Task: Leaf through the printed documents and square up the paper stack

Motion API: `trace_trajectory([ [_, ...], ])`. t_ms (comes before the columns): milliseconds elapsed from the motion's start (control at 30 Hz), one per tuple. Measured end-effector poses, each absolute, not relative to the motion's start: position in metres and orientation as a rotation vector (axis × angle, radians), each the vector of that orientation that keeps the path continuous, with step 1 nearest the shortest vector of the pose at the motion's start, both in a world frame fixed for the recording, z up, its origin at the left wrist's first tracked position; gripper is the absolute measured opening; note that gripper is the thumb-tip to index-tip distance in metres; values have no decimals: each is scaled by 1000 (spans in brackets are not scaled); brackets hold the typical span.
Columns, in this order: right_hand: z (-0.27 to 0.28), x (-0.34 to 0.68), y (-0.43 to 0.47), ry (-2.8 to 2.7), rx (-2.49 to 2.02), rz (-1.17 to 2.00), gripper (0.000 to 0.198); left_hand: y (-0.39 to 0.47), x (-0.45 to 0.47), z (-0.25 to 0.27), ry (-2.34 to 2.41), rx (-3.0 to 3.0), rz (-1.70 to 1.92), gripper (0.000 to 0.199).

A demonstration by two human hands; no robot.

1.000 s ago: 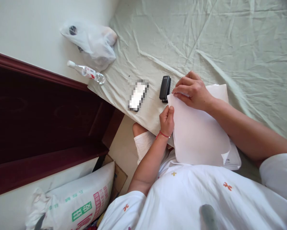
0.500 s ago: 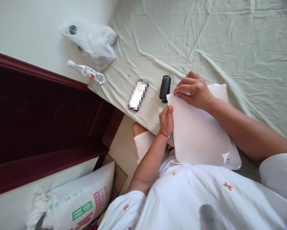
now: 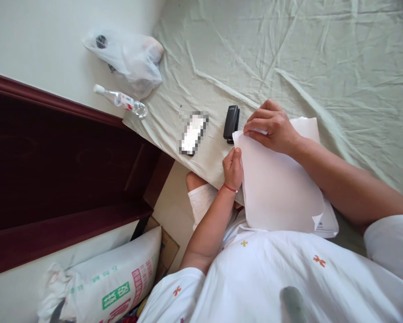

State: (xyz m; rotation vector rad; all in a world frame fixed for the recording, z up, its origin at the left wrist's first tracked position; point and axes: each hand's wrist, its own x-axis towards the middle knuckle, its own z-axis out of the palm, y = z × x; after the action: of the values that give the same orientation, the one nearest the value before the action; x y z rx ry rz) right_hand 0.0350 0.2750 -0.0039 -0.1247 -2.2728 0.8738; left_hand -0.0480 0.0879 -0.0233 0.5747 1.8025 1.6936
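A stack of white paper sheets (image 3: 278, 184) lies slanted across the edge of the cloth-covered surface, close against my body. One lower corner is folded up, and a little print shows there. My left hand (image 3: 233, 168) grips the stack's left edge, thumb on top. At the top edge, my right hand (image 3: 270, 125) pinches the paper near its upper left corner between thumb and fingers. A black stapler (image 3: 231, 123) lies just beyond that corner, apart from both hands.
A phone (image 3: 194, 133) with a blurred screen lies left of the stapler. Further left are a plastic bottle (image 3: 122, 101) on its side and a white plastic bag (image 3: 130, 63). A printed sack (image 3: 114, 278) stands below, beside a dark red wooden panel (image 3: 53, 157).
The paper's upper left corner and my left hand have shifted very slightly left. Both hands keep their hold, and the stapler stays in place.
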Motion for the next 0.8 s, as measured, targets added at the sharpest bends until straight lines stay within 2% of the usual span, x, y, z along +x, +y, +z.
trace_trajectory([
  [433,7,30,270,-2300,-102,844,38,87,-45,-21,1744,553,1728,56],
  [800,9,28,267,-2315,-124,827,35,86,-44,-23,1773,579,1680,58],
])
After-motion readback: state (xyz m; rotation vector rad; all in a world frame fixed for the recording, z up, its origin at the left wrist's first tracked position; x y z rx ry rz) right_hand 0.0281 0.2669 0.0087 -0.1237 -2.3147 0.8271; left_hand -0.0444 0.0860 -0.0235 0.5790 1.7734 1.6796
